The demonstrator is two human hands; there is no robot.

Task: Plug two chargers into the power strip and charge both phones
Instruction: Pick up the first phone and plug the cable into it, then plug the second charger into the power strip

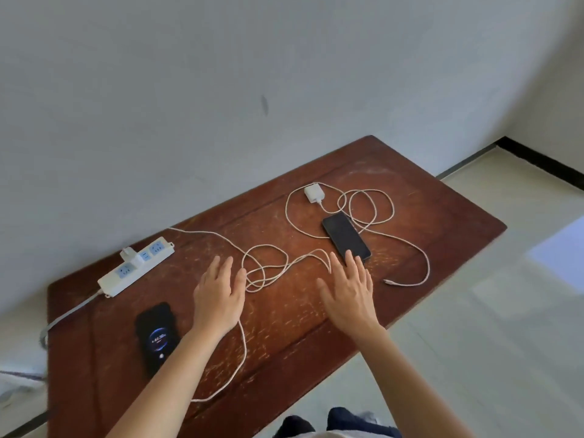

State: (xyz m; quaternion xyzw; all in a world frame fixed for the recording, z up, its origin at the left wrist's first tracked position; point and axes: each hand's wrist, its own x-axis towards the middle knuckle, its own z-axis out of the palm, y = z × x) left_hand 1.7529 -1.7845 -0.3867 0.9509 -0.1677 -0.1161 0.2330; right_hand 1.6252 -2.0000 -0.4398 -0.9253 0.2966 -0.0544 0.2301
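Observation:
A white power strip (136, 266) lies at the table's left, with one white charger (128, 252) plugged into it. Its cable (265, 270) loops across the middle and runs under my left arm. A phone (157, 338) with a lit screen lies near the left front. A second white charger (314, 193) lies loose at the far side, its cable (373, 213) coiled around a dark phone (345, 237); the cable's free plug (389, 282) rests on the wood. My left hand (219, 297) and right hand (347, 292) hover flat, fingers spread, holding nothing.
The brown wooden table (284, 327) stands against a grey wall. The strip's grey lead (68, 316) drops off the left edge. Pale tiled floor lies to the right, and my dark shoes (331, 422) show below the front edge.

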